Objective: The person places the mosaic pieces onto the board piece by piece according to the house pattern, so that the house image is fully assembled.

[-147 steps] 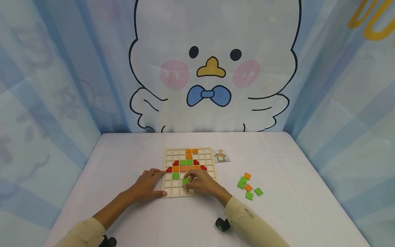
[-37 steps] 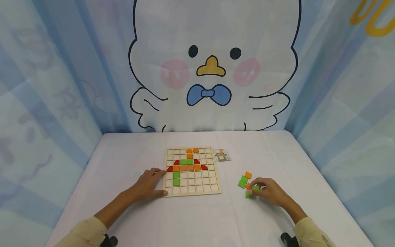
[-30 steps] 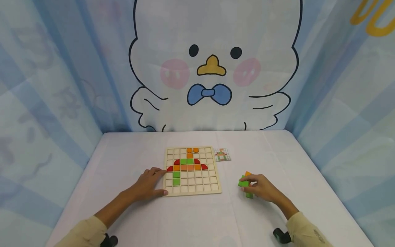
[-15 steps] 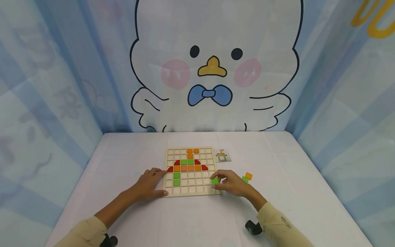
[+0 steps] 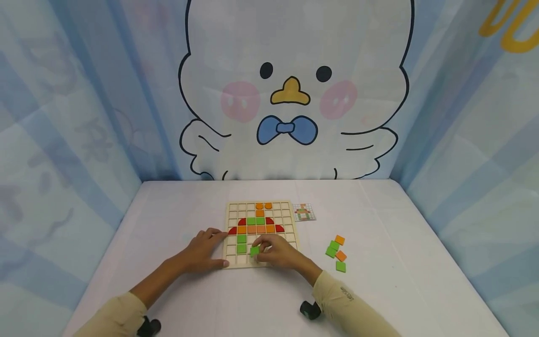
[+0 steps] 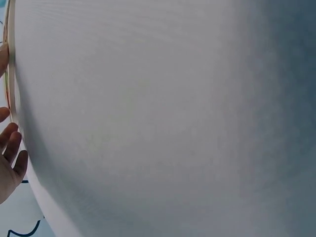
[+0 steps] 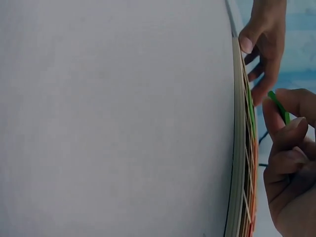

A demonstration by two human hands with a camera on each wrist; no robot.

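My right hand (image 5: 275,252) pinches a green square tile (image 5: 254,251) over the lower rows of a wooden grid board (image 5: 278,257). In the right wrist view the tile (image 7: 279,106) is seen edge-on between thumb and fingertip, apart from the board. My left hand (image 5: 205,250) touches the board's left side, its thumb near the lower left corner and its fingers higher up the edge. Set in the grid are orange round pieces (image 5: 263,206), red curved pieces (image 5: 233,230), orange squares (image 5: 242,230) and green squares (image 5: 242,248). My right hand hides some lower cells.
A small pattern card (image 5: 304,212) lies by the board's upper right corner. Right of the board are loose green tiles (image 5: 340,267) and orange tiles (image 5: 339,239). A white cloth covers the table (image 5: 189,196), with a printed curtain (image 5: 290,154) behind it.
My right hand has gone to the loose tiles, picked up a green one and carried it left over the board. A second green square now sits in the left column. The left hand has stayed.
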